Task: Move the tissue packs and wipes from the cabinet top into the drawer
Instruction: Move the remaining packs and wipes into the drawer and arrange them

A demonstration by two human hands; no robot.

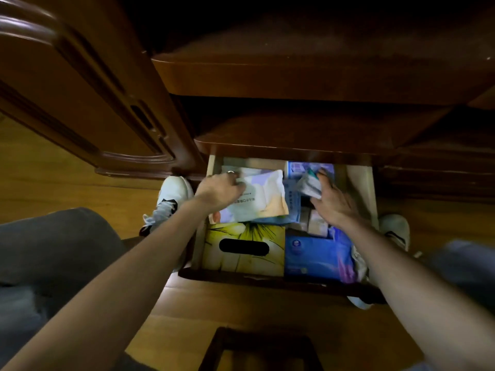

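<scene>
Left hand (219,190) grips pastel wipes pack (261,199); right hand (333,202) pinches small packet (310,184) inside drawer (360,183).

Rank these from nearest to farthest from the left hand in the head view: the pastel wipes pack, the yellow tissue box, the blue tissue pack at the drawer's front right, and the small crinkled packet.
1. Pastel wipes pack: under the left hand, back left of the drawer.
2. Yellow tissue box: front left, just below it.
3. Small crinkled packet: back right, at the right hand.
4. Blue tissue pack: front right corner.
</scene>
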